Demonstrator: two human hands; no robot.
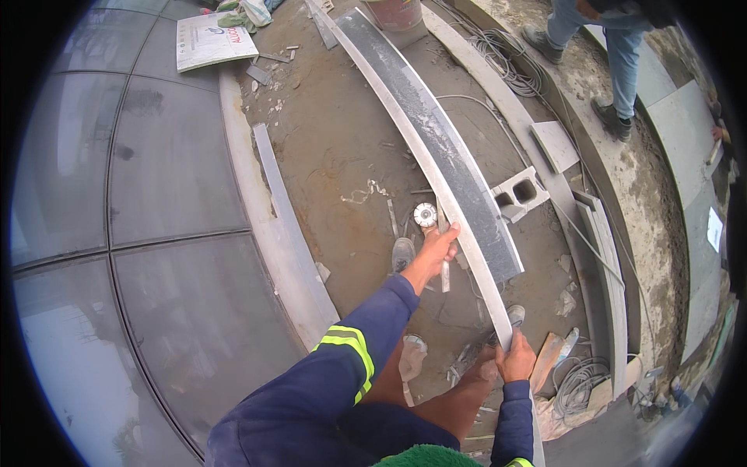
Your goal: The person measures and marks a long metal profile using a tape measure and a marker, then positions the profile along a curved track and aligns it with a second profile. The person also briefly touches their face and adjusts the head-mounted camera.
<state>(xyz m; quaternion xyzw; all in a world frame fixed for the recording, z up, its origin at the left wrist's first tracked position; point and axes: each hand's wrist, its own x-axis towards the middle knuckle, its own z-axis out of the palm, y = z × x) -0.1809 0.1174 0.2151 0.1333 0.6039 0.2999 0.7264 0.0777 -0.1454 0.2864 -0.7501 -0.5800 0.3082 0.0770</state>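
Note:
A long, pale straightedge (420, 152) runs along the left edge of a dark grey stone slab (459, 175). My right hand (516, 360) is closed around the straightedge near its close end. Beside its left edge, my left hand (440, 251) is closed, its fingertips at the edge. A thin pale stick (446, 276) shows above and below that fist and appears to be held in it. Just beyond my left hand is a round, slotted metal disc (426, 215), seemingly on an angle grinder; its body is mostly hidden.
A hollow concrete block (523, 191) sits right of the slab. Cable coils (580, 385) lie near my right arm. Large dark glass panels (179, 171) border the left side. Another person's legs (622, 66) are at far right. A bucket (395, 14) stands beyond the slab.

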